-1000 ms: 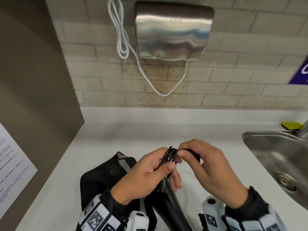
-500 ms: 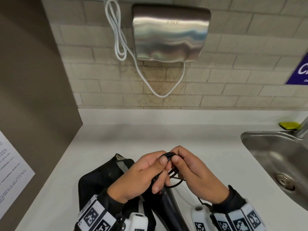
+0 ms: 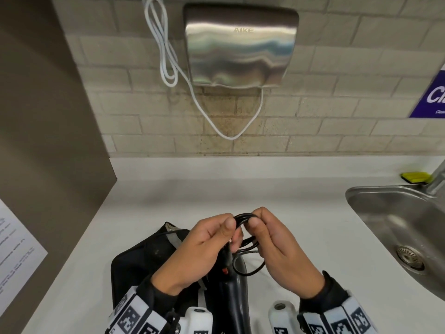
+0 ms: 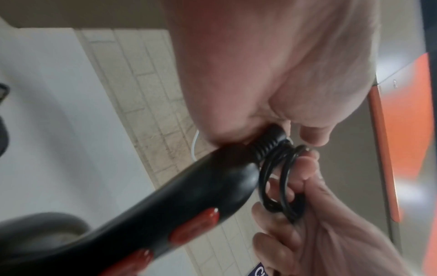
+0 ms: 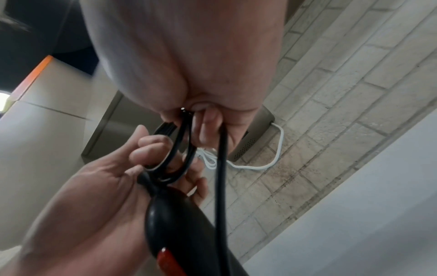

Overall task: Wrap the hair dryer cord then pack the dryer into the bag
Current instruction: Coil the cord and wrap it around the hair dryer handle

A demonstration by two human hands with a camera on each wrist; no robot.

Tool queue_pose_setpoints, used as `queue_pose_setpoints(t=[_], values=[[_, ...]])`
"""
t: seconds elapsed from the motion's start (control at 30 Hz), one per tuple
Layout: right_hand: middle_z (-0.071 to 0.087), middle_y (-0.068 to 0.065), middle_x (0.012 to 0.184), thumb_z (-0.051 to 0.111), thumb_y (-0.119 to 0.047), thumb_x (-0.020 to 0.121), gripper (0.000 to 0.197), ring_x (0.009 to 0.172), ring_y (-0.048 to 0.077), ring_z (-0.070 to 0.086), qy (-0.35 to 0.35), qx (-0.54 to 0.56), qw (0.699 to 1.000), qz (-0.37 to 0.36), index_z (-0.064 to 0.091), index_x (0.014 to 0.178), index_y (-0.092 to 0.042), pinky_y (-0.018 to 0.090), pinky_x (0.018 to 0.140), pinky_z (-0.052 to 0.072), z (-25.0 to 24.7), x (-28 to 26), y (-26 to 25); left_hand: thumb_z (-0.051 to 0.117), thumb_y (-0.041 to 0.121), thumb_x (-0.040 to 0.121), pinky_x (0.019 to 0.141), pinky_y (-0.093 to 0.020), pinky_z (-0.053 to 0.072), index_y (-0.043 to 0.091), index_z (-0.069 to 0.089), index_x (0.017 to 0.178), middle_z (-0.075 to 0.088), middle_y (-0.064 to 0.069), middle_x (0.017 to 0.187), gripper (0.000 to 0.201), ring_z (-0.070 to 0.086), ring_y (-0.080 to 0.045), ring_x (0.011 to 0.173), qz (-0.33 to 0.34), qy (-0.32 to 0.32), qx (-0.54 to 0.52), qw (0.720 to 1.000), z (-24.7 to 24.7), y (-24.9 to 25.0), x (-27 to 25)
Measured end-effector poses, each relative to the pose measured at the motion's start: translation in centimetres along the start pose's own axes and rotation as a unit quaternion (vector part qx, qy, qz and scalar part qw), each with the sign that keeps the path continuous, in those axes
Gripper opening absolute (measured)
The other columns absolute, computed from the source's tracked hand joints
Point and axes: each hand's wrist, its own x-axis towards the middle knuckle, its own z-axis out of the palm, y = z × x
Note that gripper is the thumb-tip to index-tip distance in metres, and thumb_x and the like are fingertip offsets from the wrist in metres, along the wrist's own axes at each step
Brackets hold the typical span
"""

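The black hair dryer [image 3: 234,297] points its handle up between my hands, over the black bag [image 3: 142,261] lying on the white counter [image 3: 168,201]. My left hand [image 3: 216,235] grips the handle's top end and holds several small coils of the black cord [image 3: 243,216] against its fingers. My right hand [image 3: 262,227] pinches the same coils from the other side. A loose loop of cord [image 3: 250,268] hangs below it. The left wrist view shows the red-buttoned handle [image 4: 179,201] and the coils [image 4: 281,179] at the strain relief. In the right wrist view a straight run of cord [image 5: 222,186] drops from my right fingers.
A steel hand dryer [image 3: 240,47] with a white cable [image 3: 166,56] hangs on the brick wall. A steel sink [image 3: 397,225] lies at the right, with a yellow sponge [image 3: 414,177] behind it. A brown panel [image 3: 48,116] and a paper sheet [image 3: 14,249] bound the left.
My right hand has brought another turn of cord round to the left hand's coils. Both hands now meet fingertip to fingertip on the bundle, and a loose loop hangs below.
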Motion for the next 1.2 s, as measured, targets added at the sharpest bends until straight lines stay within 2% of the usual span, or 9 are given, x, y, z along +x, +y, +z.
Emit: queue_pose_setpoints(t=[0.1, 0.27, 0.33, 0.5, 0.67, 0.77, 0.93, 1.1, 1.2], values=[[0.05, -0.018, 0.066, 0.036, -0.028, 0.102, 0.026, 0.058, 0.001, 0.043, 0.04, -0.014, 0.999, 0.021, 0.046, 0.078, -0.025, 0.013, 0.058, 0.036, 0.2, -0.1, 0.8, 0.043, 0.061, 0.094, 0.08, -0.031, 0.042, 0.009, 0.051, 0.079, 0.047, 0.009, 0.067, 0.055, 0.044, -0.023, 0.074, -0.01, 0.002, -0.04, 0.999, 0.4, -0.3, -0.6], [0.041, -0.015, 0.061, 0.042, -0.035, 0.098, 0.024, 0.054, 0.004, 0.035, 0.04, -0.008, 0.998, 0.038, 0.049, 0.076, -0.032, 0.018, 0.053, 0.034, 0.1, -0.2, 0.8, 0.041, 0.066, 0.09, 0.07, -0.015, 0.037, 0.016, 0.043, 0.075, 0.037, 0.01, 0.066, 0.053, 0.036, -0.01, 0.066, -0.012, 0.015, -0.036, 0.999, 0.8, -0.6, -0.9], [0.043, -0.016, 0.057, 0.047, -0.039, 0.097, 0.018, 0.051, 0.008, 0.034, 0.033, -0.011, 0.998, 0.047, 0.055, 0.081, -0.033, 0.023, 0.05, 0.033, -0.5, -0.3, 0.6, 0.042, 0.066, 0.09, 0.069, -0.013, 0.037, 0.016, 0.042, 0.076, 0.037, 0.013, 0.065, 0.052, 0.036, -0.007, 0.064, -0.012, 0.013, -0.045, 0.999, 0.6, -0.6, -0.9], [0.053, -0.023, 0.062, 0.06, -0.03, 0.088, 0.009, 0.052, 0.007, 0.039, 0.041, 0.02, 0.996, 0.08, 0.063, 0.093, -0.023, 0.019, 0.048, 0.036, -2.2, -0.8, 0.5, 0.048, 0.061, 0.092, 0.066, -0.01, 0.037, 0.018, 0.044, 0.074, 0.039, 0.015, 0.064, 0.046, 0.035, -0.003, 0.062, -0.007, 0.018, -0.074, 0.997, 0.3, -0.6, -0.9], [0.058, -0.006, 0.071, 0.063, -0.015, 0.091, 0.008, 0.054, 0.014, 0.041, 0.021, 0.025, 0.993, 0.114, 0.067, 0.09, -0.021, 0.023, 0.047, 0.037, -3.2, -1.3, 0.7, 0.049, 0.06, 0.091, 0.065, -0.012, 0.037, 0.019, 0.044, 0.074, 0.039, 0.014, 0.063, 0.046, 0.033, -0.005, 0.061, -0.003, 0.029, -0.071, 0.997, 0.2, -0.7, -1.0], [0.062, -0.004, 0.068, 0.062, -0.022, 0.092, 0.013, 0.05, 0.006, 0.044, -0.035, -0.079, 0.989, 0.121, 0.066, 0.081, -0.026, 0.02, 0.048, 0.036, -4.2, -1.6, -0.1, 0.049, 0.062, 0.091, 0.065, -0.012, 0.035, 0.019, 0.043, 0.073, 0.037, 0.014, 0.065, 0.047, 0.032, -0.007, 0.061, 0.002, 0.04, -0.062, 0.997, 0.1, -0.8, -1.0], [0.066, -0.006, 0.072, 0.056, -0.039, 0.091, 0.014, 0.066, 0.012, 0.062, -0.025, -0.276, 0.961, 0.018, 0.07, 0.09, -0.036, 0.024, 0.058, 0.047, -6.2, -1.6, -2.4, 0.045, 0.067, 0.089, 0.065, -0.014, 0.035, 0.018, 0.043, 0.075, 0.037, 0.014, 0.068, 0.051, 0.034, -0.006, 0.063, -0.009, 0.029, -0.04, 0.999, 0.0, -0.7, -0.9], [0.065, -0.009, 0.083, 0.059, -0.023, 0.092, 0.016, 0.071, 0.009, 0.06, 0.083, -0.308, 0.941, -0.117, 0.071, 0.101, -0.018, 0.019, 0.064, 0.045, -6.3, -0.3, -4.0, 0.039, 0.061, 0.092, 0.07, -0.014, 0.039, 0.017, 0.045, 0.077, 0.038, 0.011, 0.071, 0.048, 0.038, -0.006, 0.067, -0.015, -0.026, 0.013, 0.999, 0.8, 0.0, -0.7], [0.068, 0.0, 0.085, 0.062, -0.012, 0.09, 0.01, 0.073, 0.01, 0.06, 0.125, -0.281, 0.938, -0.156, 0.07, 0.096, -0.011, 0.022, 0.063, 0.047, -5.2, 1.1, -3.7, 0.037, 0.062, 0.093, 0.07, -0.029, 0.038, 0.01, 0.043, 0.078, 0.035, 0.002, 0.074, 0.054, 0.036, -0.013, 0.068, -0.013, -0.066, 0.039, 0.997, 1.3, 0.4, -0.4]])
